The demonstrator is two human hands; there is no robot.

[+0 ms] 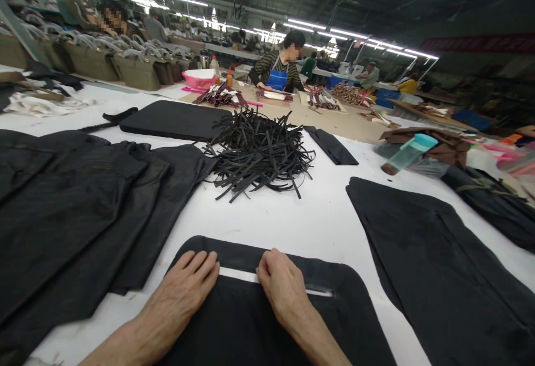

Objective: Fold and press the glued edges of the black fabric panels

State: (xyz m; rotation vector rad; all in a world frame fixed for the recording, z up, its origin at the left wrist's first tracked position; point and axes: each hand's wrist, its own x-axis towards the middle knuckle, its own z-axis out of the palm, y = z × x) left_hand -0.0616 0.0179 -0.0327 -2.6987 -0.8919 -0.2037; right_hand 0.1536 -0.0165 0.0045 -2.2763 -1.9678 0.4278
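A black panel with rounded corners lies flat on the white table in front of me. A long narrow white strip or slot runs across it near its far edge; I cannot tell which. My left hand rests on the panel at the left of this strip, its fingers stretched out flat. Over the strip further right, my right hand has its fingers curled together against the panel. Its fingertips are partly hidden, so what they pinch does not show. More of the white line appears to its right.
Overlapping black pieces lie at left, more black panels at right. Beyond are a heap of black strips, a black slab and a clear bottle with a turquoise lid. A co-worker is at the far side.
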